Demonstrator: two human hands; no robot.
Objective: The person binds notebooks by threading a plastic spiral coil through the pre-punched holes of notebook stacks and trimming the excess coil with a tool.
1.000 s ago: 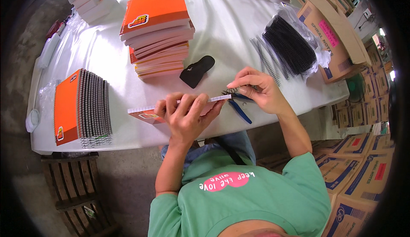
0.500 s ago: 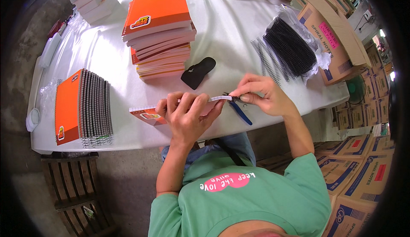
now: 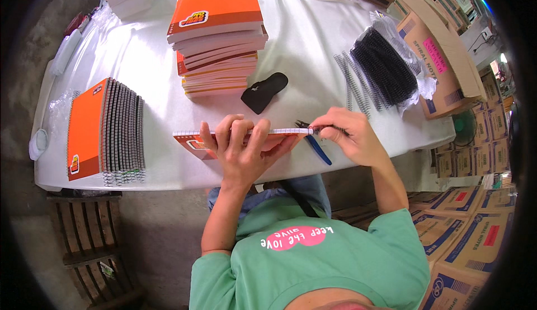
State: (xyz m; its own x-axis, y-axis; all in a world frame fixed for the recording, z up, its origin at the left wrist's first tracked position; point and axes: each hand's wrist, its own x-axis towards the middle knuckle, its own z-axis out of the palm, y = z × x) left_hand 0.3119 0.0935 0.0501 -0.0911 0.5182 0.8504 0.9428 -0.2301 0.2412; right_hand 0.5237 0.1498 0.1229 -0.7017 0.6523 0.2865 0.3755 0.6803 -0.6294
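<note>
My left hand point(image 3: 239, 148) grips an orange-covered notebook point(image 3: 193, 144), holding it tilted up with its white, grid-marked edge on top. At the notebook's right end, the thumb and fingers of my right hand point(image 3: 353, 136) are closed on a thin black spiral coil point(image 3: 339, 130), partly hidden by the fingers. Cutting pliers with blue handles point(image 3: 319, 150) lie on the table just below that end, their dark jaws partly behind the notebook. Beyond my hands rests a black, bent pouch-like item point(image 3: 265, 92).
A tall stack of orange notebooks point(image 3: 221, 8) stands at the back; spiral-bound ones point(image 3: 84, 131) are piled at left. Loose coils point(image 3: 353, 81) lie beside a black coil bundle point(image 3: 385, 64) in plastic. An open carton point(image 3: 422, 47) stands at right, with stacked cartons point(image 3: 447, 226) below.
My right hand has shifted slightly right and down, and the black coil now shows between its fingers. My left hand keeps its grip on the notebook. The whole view has shifted a little.
</note>
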